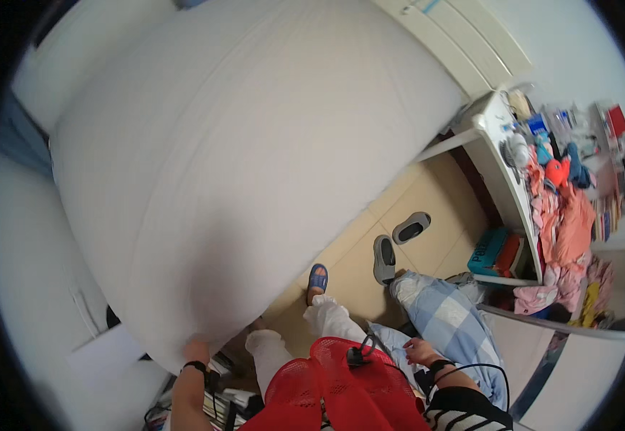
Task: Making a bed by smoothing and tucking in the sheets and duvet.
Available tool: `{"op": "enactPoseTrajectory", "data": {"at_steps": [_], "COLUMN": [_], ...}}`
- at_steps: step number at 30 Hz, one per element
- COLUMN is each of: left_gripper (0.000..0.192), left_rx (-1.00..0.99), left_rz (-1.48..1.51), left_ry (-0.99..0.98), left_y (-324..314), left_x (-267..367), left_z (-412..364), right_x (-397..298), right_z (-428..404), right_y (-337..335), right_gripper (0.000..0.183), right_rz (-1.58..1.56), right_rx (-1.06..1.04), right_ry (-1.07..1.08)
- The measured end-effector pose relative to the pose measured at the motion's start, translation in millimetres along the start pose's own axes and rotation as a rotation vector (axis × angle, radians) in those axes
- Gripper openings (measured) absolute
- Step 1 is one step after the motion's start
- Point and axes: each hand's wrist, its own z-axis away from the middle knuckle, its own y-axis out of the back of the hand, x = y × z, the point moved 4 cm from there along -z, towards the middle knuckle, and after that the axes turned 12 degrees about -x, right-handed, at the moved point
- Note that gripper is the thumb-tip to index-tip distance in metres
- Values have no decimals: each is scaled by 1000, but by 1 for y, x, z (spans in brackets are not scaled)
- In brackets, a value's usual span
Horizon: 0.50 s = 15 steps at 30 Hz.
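A pale sheet (291,118), nearly smooth with a few long creases, covers the large bed before me. My left hand (196,350) is at the near corner of the bed, against the sheet. Its fingertips are hidden, so whether it pinches the fabric cannot be told. My right hand (421,351) hangs beside my red mesh vest (344,382) with loosely bent fingers and nothing visible in it. Close to it lies a blue-and-white checked quilt (447,312), bundled in a heap. Each wrist wears a black strap, and a black cable runs from the right one.
Grey shoes (384,259) stand on the tiled floor (355,242). At right, a white desk (506,167) bears clothes (565,226) and soft toys (557,171); a teal box (487,253) sits beneath. A white headboard (468,37) borders the bed. Books (237,398) are stacked near my left arm.
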Motion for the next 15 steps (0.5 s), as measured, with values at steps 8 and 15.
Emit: {"op": "enactPoseTrajectory", "data": {"at_steps": [8,15], "left_gripper": [22,34], "left_rx": [-154,-339], "left_rz": [-108,-170], "left_ry": [-47,-145], "left_y": [51,68], "left_x": [109,169], "left_z": [37,20], "right_x": [-46,-260], "right_z": [-48,58], "right_y": [141,323], "right_gripper": [20,17], "right_rz": [147,66], "right_rx": [48,609], "right_ry": [372,1031]}}
